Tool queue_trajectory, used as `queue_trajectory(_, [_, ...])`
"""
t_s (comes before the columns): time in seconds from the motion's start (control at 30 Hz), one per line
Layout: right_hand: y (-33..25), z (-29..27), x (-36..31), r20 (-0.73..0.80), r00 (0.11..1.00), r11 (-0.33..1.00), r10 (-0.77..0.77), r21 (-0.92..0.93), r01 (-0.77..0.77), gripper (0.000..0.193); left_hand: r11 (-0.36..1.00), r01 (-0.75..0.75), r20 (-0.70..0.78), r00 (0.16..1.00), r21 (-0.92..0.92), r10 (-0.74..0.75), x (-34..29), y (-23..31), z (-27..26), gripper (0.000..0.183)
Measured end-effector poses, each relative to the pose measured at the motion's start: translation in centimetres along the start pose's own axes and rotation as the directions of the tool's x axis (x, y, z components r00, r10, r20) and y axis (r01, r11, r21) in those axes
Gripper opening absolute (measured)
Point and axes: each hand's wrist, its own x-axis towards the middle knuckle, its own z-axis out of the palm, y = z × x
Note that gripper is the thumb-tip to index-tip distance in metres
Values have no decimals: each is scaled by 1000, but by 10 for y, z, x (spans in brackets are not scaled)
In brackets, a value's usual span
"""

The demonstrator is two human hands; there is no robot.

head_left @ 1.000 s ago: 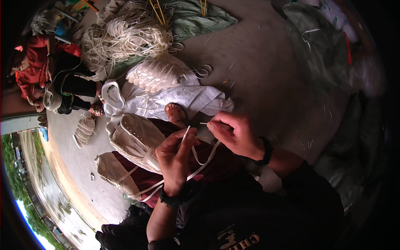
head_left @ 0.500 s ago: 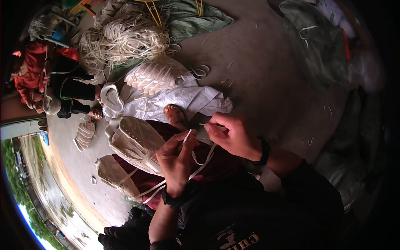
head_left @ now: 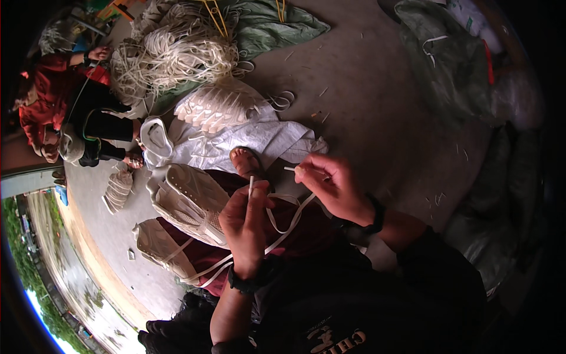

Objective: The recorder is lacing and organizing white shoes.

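My left hand (head_left: 243, 227) is closed, pinching one end of a white shoelace (head_left: 287, 235) between thumb and fingers, its tip pointing up. To the right, my right hand (head_left: 337, 187) pinches another lace end, whose tip pokes out leftward past the fingers. Between the hands the lace hangs in loose loops over my dark red trousers and runs left to the shoes. A beige sneaker (head_left: 187, 197) lies across my lap beside my left hand. A second beige sneaker (head_left: 160, 249) lies just below it, with lace strands across it.
A white cloth (head_left: 274, 138) on the floor bears a stack of beige shoe pieces (head_left: 218, 109) and a white shoe (head_left: 157, 138). Behind is a big heap of white laces (head_left: 177, 56). Green sacks (head_left: 448, 65) stand right. A co-worker in red (head_left: 50, 100) sits left, holding a shoe.
My left hand has shifted slightly left, and its lace tip now stands more upright. The gap between my hands has widened a little. The co-worker's one arm has swung up toward the lace heap.
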Motion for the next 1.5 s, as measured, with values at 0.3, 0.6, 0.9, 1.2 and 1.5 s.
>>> queue_trajectory(0.3, [13, -13, 0, -112, 985, 977, 132, 184, -110, 19, 987, 17, -39, 999, -159, -23, -9, 3, -13, 34])
queue_trajectory(0.6, [26, -6, -1, -111, 973, 957, 201, 233, -171, 22, 999, -5, 21, 1000, -51, 6, -28, 17, -30, 36])
queue_trajectory(0.9, [27, 35, 4, 39, 990, 982, 134, 132, -138, 23, 982, -185, -135, 975, -39, 178, -43, 18, -104, 36])
queue_trajectory(1.2, [9, 134, 18, 293, 955, 986, -47, 168, -3, 17, 964, -263, -407, 885, -32, 228, -45, 27, -190, 32])
queue_trajectory(1.5, [3, 226, 82, 288, 891, 937, -350, 125, 328, 9, 582, -198, -246, 765, 789, 595, 20, 51, -233, 17])
